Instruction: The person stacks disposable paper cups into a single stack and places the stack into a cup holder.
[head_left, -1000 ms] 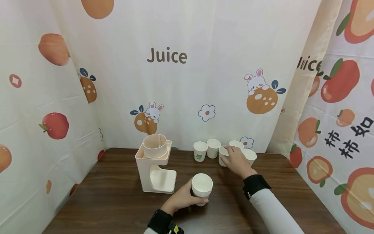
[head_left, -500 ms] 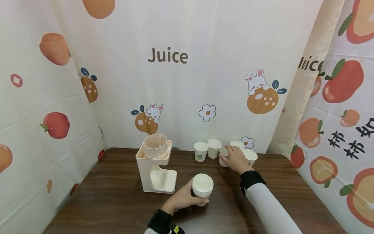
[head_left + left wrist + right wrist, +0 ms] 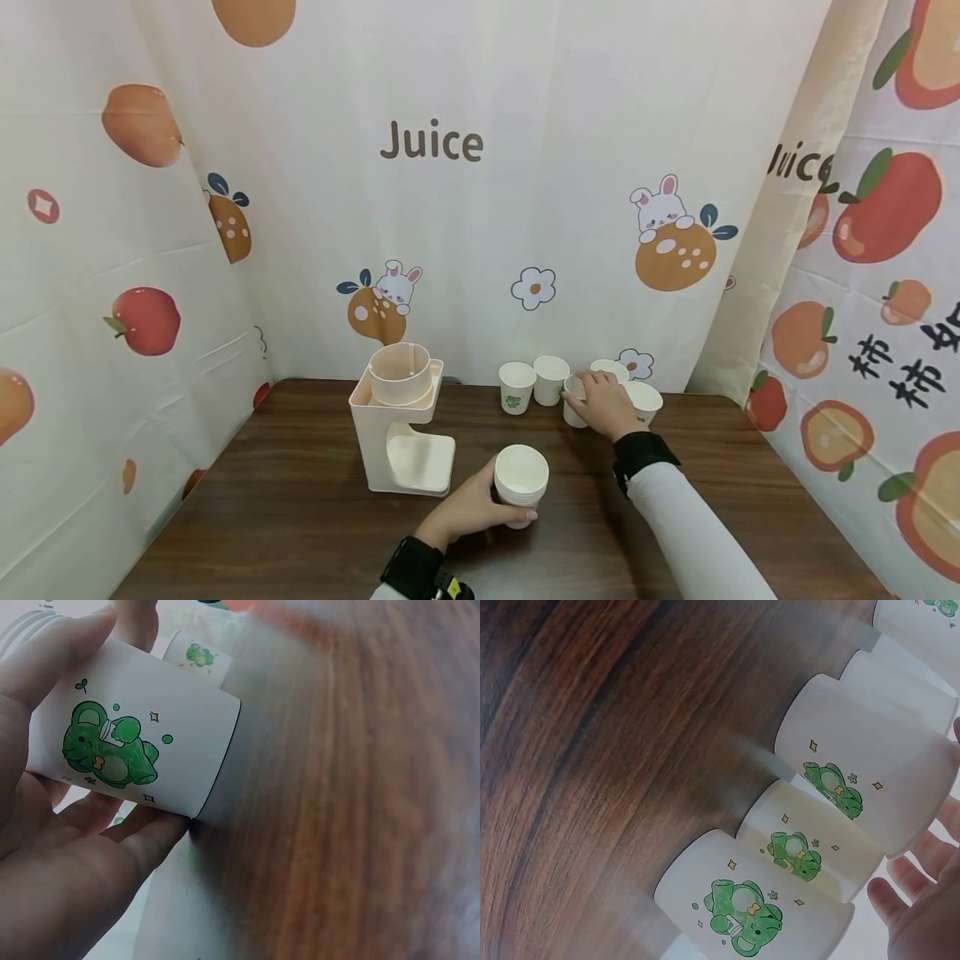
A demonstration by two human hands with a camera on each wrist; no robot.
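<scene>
In the head view my left hand [image 3: 472,504] grips a stack of white paper cups [image 3: 521,473] near the front of the table, thumb across the near side. A green bear print shows on the outer cup of this stack [image 3: 135,727] in the left wrist view. My right hand [image 3: 606,407] reaches over a white paper cup [image 3: 574,408] in the row at the back, its fingers around the rim. This cup [image 3: 866,750] stands upright among its neighbours; part of its rim is hidden by the hand.
Other paper cups stand close by: one at the left [image 3: 517,389], another beside it [image 3: 551,382], and one at the right [image 3: 643,402]. A cream juicer-like machine [image 3: 401,425] stands left of the stack. A printed curtain [image 3: 465,217] hangs behind the table [image 3: 300,517].
My right wrist and forearm have shifted slightly left, while the fingers stay at the same cup. My left hand keeps the stack in place. The head view has shifted a little.
</scene>
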